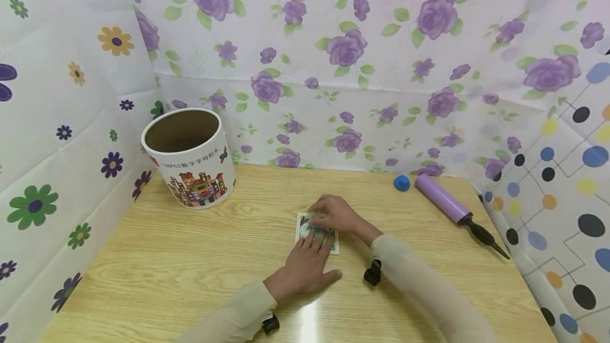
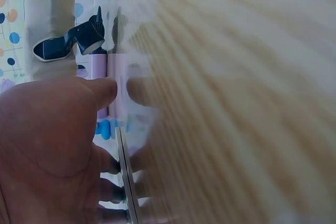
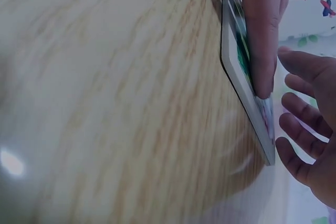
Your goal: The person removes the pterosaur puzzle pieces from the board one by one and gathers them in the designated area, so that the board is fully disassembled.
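A small flat picture board [image 1: 303, 226] with a white border and a green and blue picture lies on the wooden table. Straight fingers of my left hand [image 1: 305, 266] rest on its face from the near side, the thumb spread out to the right. My right hand [image 1: 338, 214] is over the board's far right part, its fingers bent loosely. In the right wrist view, the board [image 3: 235, 51] appears edge-on with a left-hand finger laid along it. There the right hand [image 3: 315, 103] has its fingers apart, with nothing between them.
A large white printed bucket [image 1: 202, 168] stands at the back left. At the back right are a small blue toy [image 1: 402, 182] and a purple hand pump [image 1: 443, 198] with a black nozzle end. Patterned cloth [image 1: 305, 68] hangs behind the table [image 1: 190, 258] and on both sides.
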`<state>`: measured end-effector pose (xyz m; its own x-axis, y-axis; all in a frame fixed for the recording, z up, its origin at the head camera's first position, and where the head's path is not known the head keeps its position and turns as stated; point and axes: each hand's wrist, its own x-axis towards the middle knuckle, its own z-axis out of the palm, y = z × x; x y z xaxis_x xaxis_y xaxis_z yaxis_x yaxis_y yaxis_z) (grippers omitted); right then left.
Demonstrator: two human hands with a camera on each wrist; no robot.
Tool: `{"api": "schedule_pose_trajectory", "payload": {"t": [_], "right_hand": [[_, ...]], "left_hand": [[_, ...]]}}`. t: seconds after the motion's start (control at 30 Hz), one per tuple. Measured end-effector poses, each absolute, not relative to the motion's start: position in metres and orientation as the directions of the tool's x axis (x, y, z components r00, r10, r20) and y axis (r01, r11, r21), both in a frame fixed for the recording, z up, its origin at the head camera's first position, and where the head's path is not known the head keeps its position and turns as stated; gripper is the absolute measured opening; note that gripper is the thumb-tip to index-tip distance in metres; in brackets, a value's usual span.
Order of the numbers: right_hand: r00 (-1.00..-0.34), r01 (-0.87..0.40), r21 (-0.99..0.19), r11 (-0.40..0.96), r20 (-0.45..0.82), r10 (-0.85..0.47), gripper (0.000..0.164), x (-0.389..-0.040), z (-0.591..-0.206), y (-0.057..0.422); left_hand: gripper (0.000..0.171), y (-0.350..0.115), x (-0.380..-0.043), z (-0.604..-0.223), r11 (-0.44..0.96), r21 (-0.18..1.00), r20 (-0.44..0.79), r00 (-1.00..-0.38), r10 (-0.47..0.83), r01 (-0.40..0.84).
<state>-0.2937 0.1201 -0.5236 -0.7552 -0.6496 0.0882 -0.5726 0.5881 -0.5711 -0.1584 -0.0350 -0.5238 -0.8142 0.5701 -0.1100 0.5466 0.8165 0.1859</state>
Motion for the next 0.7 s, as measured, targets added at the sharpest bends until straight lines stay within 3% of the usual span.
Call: {"api": "schedule_pose_trajectory", "payload": {"t": [0.7], "right_hand": [[-0.777,-0.53,-0.554,0.642,0.015,-0.629,0.028,-0.297,-0.527,0.104]], "left_hand": [[0.085,-0.035,-0.155,-0.517,0.833,0.122,-0.149,-0.819,0.554,0.54]]}}
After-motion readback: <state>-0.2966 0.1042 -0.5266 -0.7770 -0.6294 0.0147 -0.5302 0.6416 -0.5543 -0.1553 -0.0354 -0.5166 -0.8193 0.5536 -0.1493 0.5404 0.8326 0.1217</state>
